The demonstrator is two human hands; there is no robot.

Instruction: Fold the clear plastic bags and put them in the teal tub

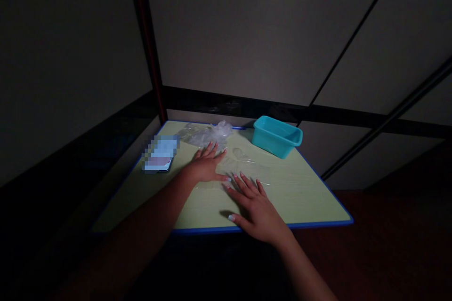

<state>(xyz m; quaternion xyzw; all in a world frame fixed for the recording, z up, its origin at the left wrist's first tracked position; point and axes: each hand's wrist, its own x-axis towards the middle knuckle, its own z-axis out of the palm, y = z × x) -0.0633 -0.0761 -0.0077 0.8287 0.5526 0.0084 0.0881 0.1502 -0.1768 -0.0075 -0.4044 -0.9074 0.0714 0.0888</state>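
A clear plastic bag (254, 171) lies flat across the middle of the pale green table (303, 197). My left hand (208, 164) rests on its left part with the fingers spread. Close to the bag's lower edge is my right hand (256, 209), fingers stretched out and apart; whether its fingertips press on the plastic I cannot tell. Neither hand grips anything. Just beyond my left fingertips sits a crumpled heap of clear plastic bags (205, 134).
A turquoise plastic basket (275, 136) stands at the table's back right corner. On the left side lies a phone (160, 153) with a lit, blurred screen. Blue edging rims the table, and dark-trimmed panels (233, 33) rise behind it.
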